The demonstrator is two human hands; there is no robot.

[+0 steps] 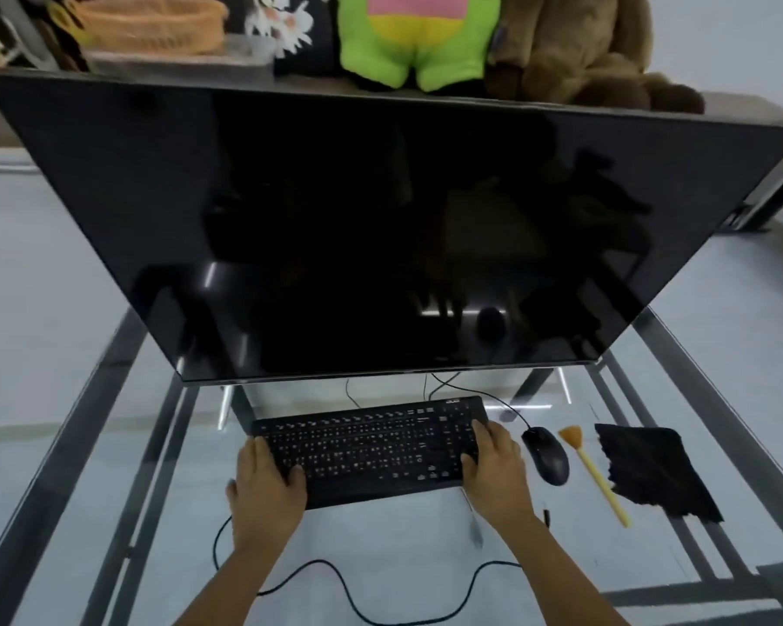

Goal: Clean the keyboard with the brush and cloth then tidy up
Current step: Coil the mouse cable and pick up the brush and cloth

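A black keyboard (371,449) with white key legends lies on the glass table (403,548) below the monitor. My left hand (267,483) grips its left end, thumb over the keys. My right hand (498,472) grips its right end the same way. To the right, past the mouse, a yellow-handled brush (600,478) with orange bristles lies on the glass, bristles pointing away from me. A dark cloth (652,472) lies spread out just right of the brush.
A large black monitor (380,228) leans over the back of the keyboard. A black wired mouse (547,454) sits between keyboard and brush. A black cable (344,585) loops across the glass near me. Plush toys (419,38) and a basket (154,24) stand behind the monitor.
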